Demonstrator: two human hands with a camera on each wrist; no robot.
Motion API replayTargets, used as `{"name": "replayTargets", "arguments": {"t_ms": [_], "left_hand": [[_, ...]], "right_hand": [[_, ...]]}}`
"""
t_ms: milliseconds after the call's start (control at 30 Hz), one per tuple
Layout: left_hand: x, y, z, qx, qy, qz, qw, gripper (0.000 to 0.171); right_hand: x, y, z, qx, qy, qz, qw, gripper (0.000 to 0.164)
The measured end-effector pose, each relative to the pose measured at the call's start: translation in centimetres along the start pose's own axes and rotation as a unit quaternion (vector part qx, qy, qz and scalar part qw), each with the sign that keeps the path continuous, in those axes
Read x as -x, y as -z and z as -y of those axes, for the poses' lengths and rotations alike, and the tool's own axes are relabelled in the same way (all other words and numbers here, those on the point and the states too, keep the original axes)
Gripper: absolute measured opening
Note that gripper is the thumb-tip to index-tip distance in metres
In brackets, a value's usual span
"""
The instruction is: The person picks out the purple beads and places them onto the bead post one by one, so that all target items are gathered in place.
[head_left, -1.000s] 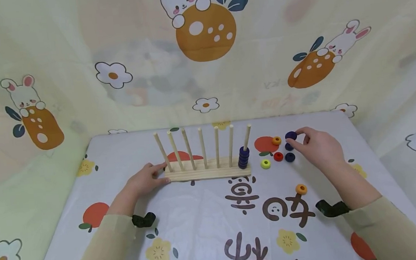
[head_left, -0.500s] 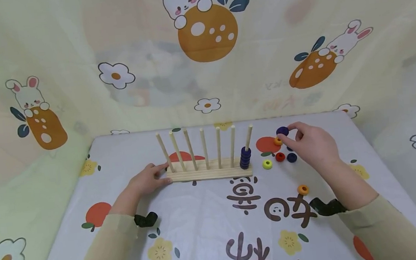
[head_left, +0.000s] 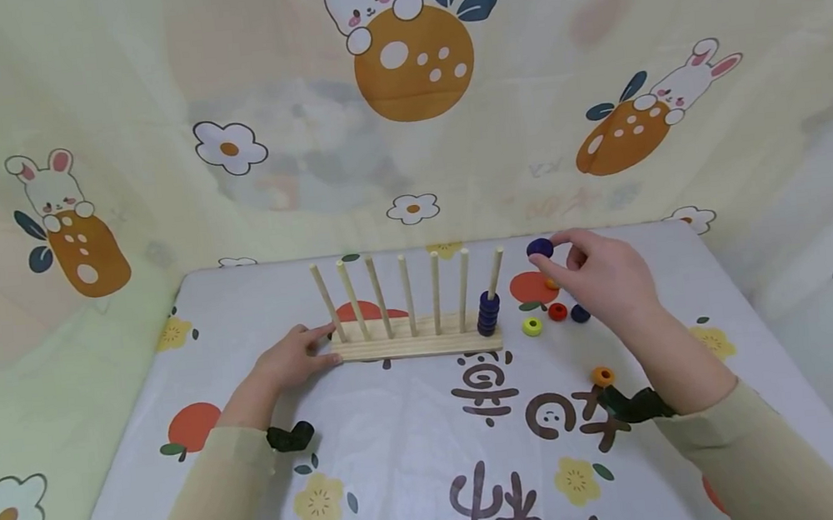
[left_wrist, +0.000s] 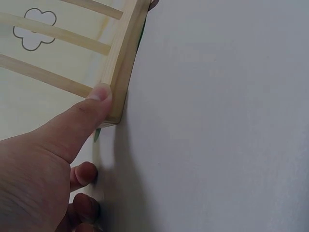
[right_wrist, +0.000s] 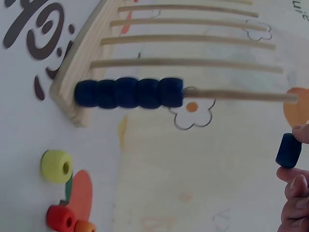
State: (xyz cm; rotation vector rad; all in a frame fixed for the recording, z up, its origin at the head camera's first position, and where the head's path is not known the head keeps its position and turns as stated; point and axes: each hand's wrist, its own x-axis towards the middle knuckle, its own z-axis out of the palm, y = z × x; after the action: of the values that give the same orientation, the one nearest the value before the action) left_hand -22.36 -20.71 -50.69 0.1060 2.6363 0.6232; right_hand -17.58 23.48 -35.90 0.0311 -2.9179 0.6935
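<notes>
A wooden rack (head_left: 417,345) with a row of upright pegs stands on the table. Its rightmost peg (right_wrist: 241,96) carries a stack of dark blue beads (head_left: 489,314). My left hand (head_left: 289,361) grips the rack's left end, thumb (left_wrist: 100,94) on the front edge of the base. In my right hand (head_left: 609,275) a dark blue bead (head_left: 539,249) is pinched between thumb and fingers, raised to the right of the stacked peg, near the height of its top. The right wrist view shows the same bead (right_wrist: 288,151) apart from the peg.
Right of the rack lie loose beads: a yellow-green one (head_left: 532,327), a red one (head_left: 557,312), a dark blue one (head_left: 580,313) and an orange one (head_left: 550,284) partly behind my right hand. Another orange bead (head_left: 603,376) lies nearer. A printed cloth (head_left: 374,440) covers the table.
My right hand has carried the pinched blue bead left and upward, away from the loose beads and closer to the stacked peg. The left hand has stayed on the rack.
</notes>
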Motion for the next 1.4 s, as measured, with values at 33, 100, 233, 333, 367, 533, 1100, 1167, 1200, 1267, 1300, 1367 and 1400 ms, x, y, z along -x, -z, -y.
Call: {"name": "replayTargets", "arguments": {"t_ms": [33, 100, 233, 333, 367, 533, 1100, 1167, 1200, 1267, 1300, 1367, 1400], "left_hand": [[0.0, 0.0, 0.0, 0.001, 0.0, 0.0, 1.0, 0.075], [-0.1, 0.0, 0.0, 0.001, -0.004, 0.001, 1.0, 0.075], [-0.1, -0.1, 0.0, -0.001, -0.002, 0.002, 1.0, 0.075], [0.1, 0.1, -0.1, -0.003, -0.001, 0.001, 1.0, 0.075], [0.1, 0.1, -0.1, -0.004, -0.002, 0.0, 1.0, 0.075], [0.3, 0.3, 0.0, -0.008, 0.003, 0.0, 1.0, 0.075], [0.1, 0.0, 0.1, -0.006, -0.009, 0.006, 0.9999, 0.075], [0.1, 0.0, 0.1, -0.008, -0.006, 0.008, 0.9999, 0.075], [0.1, 0.0, 0.2, -0.01, -0.005, 0.007, 0.9999, 0.075], [0.1, 0.0, 0.2, -0.01, -0.004, 0.004, 0.9999, 0.075], [0.1, 0.1, 0.2, -0.01, -0.004, 0.003, 0.9999, 0.075], [0.1, 0.2, 0.2, -0.01, -0.007, 0.002, 0.9999, 0.076], [0.1, 0.3, 0.2, -0.011, -0.007, 0.001, 0.9999, 0.075]], "right_hand": [[0.0, 0.0, 0.3, -0.004, 0.003, 0.0, 1.0, 0.062], [0.1, 0.1, 0.8, -0.009, 0.009, -0.005, 1.0, 0.061], [0.3, 0.2, 1.7, -0.019, 0.021, -0.018, 0.999, 0.057], [0.3, 0.1, 2.4, -0.029, 0.032, -0.037, 0.998, 0.052], [0.3, 0.1, 2.7, -0.032, 0.036, -0.043, 0.998, 0.051], [0.1, -0.4, 3.6, -0.049, 0.05, -0.052, 0.996, 0.047], [-0.5, -1.7, 4.0, -0.06, 0.055, -0.026, 0.996, 0.045], [-0.5, -1.8, 4.0, -0.061, 0.057, -0.027, 0.996, 0.044], [-0.5, -1.9, 4.0, -0.06, 0.058, -0.029, 0.996, 0.044], [-0.5, -1.9, 4.0, -0.059, 0.059, -0.033, 0.996, 0.043], [-0.5, -2.0, 4.0, -0.059, 0.059, -0.035, 0.996, 0.043], [-0.5, -2.0, 4.0, -0.06, 0.056, -0.034, 0.996, 0.044], [-0.5, -2.0, 4.0, -0.059, 0.055, -0.034, 0.996, 0.044]]}}
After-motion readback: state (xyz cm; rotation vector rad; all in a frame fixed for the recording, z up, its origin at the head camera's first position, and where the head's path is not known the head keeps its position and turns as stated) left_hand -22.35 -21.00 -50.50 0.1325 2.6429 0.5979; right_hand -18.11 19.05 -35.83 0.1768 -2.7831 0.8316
